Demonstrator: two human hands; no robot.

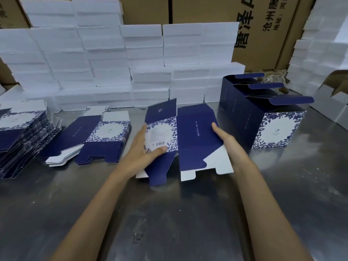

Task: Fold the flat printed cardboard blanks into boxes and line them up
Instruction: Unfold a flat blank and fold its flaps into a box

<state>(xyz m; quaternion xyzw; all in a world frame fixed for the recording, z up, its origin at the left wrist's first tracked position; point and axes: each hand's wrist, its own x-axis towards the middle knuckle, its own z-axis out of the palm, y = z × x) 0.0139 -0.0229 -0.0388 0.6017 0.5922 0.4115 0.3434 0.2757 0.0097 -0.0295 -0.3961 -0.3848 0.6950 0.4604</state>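
Note:
I hold one navy and white floral cardboard blank [190, 142] above the table's middle, partly opened into a sleeve. My left hand [146, 147] grips its left floral panel, thumb across the barcode. My right hand [224, 137] grips the blank's right edge, thumb on the navy panel. Its bottom flaps hang loose toward me. A small pile of flat blanks [98, 138] lies left of it, and a taller pile [20, 136] sits at the far left. Folded boxes [263, 117] stand in a row at the right, top flaps open.
The work surface is a steel table [169, 213]. White foam boxes [113, 63] are stacked in a wall along the back, with more foam [318, 53] at the far right. Brown cartons [263, 25] stand behind them.

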